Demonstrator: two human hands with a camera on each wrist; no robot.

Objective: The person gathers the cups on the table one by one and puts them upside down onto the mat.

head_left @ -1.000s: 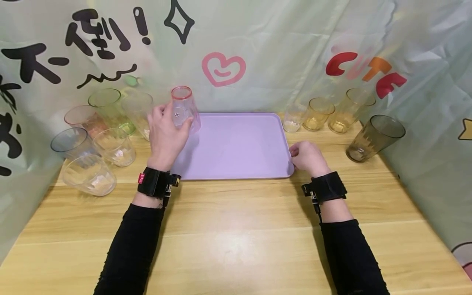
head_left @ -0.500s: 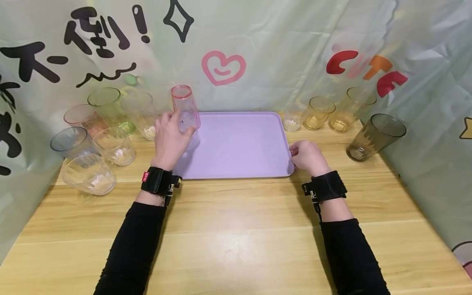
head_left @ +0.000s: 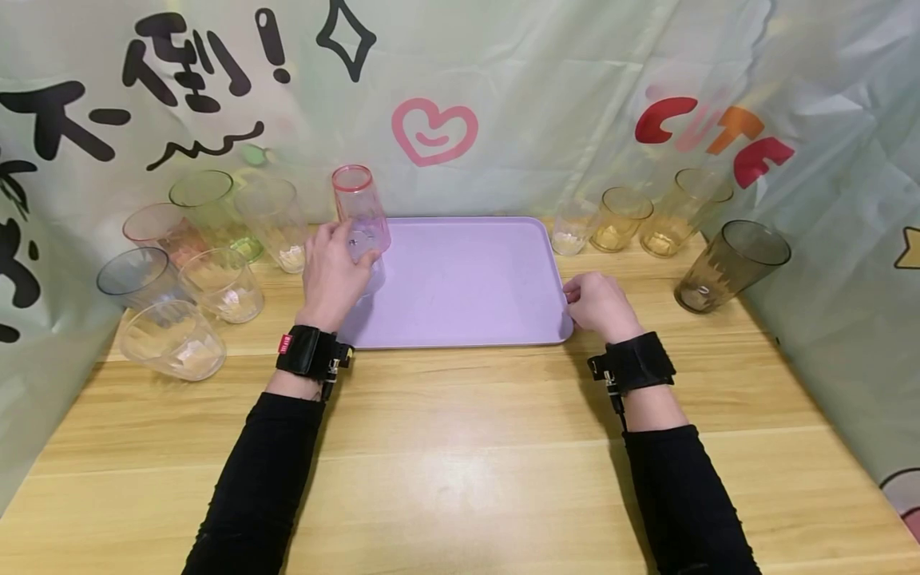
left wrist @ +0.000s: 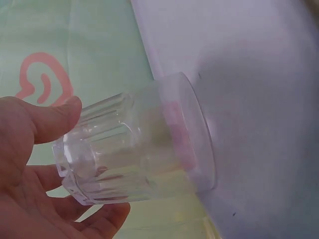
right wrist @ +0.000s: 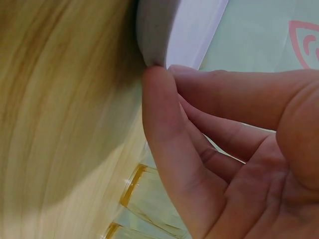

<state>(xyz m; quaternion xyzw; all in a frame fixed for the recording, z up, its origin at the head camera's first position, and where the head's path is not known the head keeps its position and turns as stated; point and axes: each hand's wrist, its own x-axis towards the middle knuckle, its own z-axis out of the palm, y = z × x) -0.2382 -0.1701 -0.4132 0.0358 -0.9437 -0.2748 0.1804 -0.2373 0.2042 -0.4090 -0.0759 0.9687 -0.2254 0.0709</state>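
Note:
My left hand [head_left: 333, 271] grips a clear glass [left wrist: 144, 149] around its fluted base end, thumb on one side and fingers on the other. Turned upside down, the glass has its wide rim against the left part of a lilac tray [head_left: 467, 279]. Just behind it, at the tray's back left corner, a pink glass [head_left: 354, 196] stands narrow end up. On the opposite side, my right hand [head_left: 602, 305] pinches the tray's right edge near the front corner, between thumb and forefinger in the right wrist view.
Left of the tray several glasses stand mouth up, among them a green one [head_left: 208, 216], a blue-grey one [head_left: 140, 279] and a clear one [head_left: 176, 343]. To the right are a small clear glass [head_left: 573, 228], amber glasses [head_left: 621, 220] and a dark one [head_left: 733, 267]. A printed cloth [head_left: 517, 104] hangs behind.
My left hand has brought the clear glass down and slightly nearer, from in front of the pink glass onto the tray. The right hand has stayed at the tray's edge.

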